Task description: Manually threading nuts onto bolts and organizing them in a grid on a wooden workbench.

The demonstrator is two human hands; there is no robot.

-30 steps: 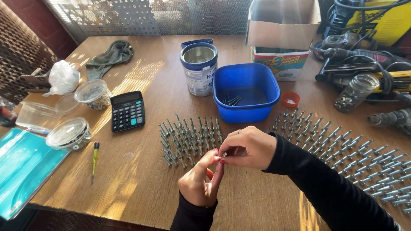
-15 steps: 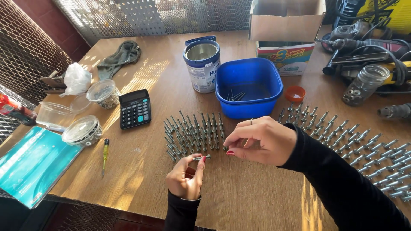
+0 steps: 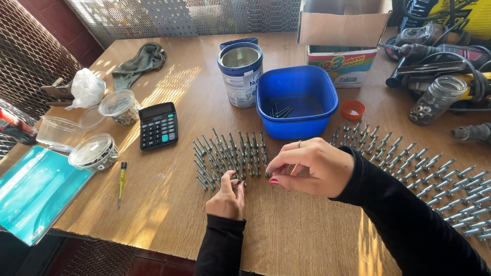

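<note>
The bolts (image 3: 230, 156) stand upright on their heads in tight rows, grey metal with threaded shanks pointing up, forming a small block on the wooden surface (image 3: 169, 225). The left hand (image 3: 227, 197) sits just below the block's near edge, its grip pinched closed on one bolt in the front row. The right hand (image 3: 309, 166) is just to the right of that grip, fingers curled down at the block's near right corner; thumb and forefinger pinch together at a bolt there, though whether they actually hold it cannot be told.

Beyond the right hand's grip lies a blue tub (image 3: 296, 99) with a few loose bolts in it, and a blue-rimmed tin can (image 3: 240, 74) stands to its left. Right of the grip, a second, longer field of upright bolts (image 3: 434, 174) runs toward the edge. Left of the left hand's grip are a black calculator (image 3: 158, 125), a small yellow screwdriver (image 3: 121, 179) and a lidded clear tub (image 3: 93, 152).
</note>
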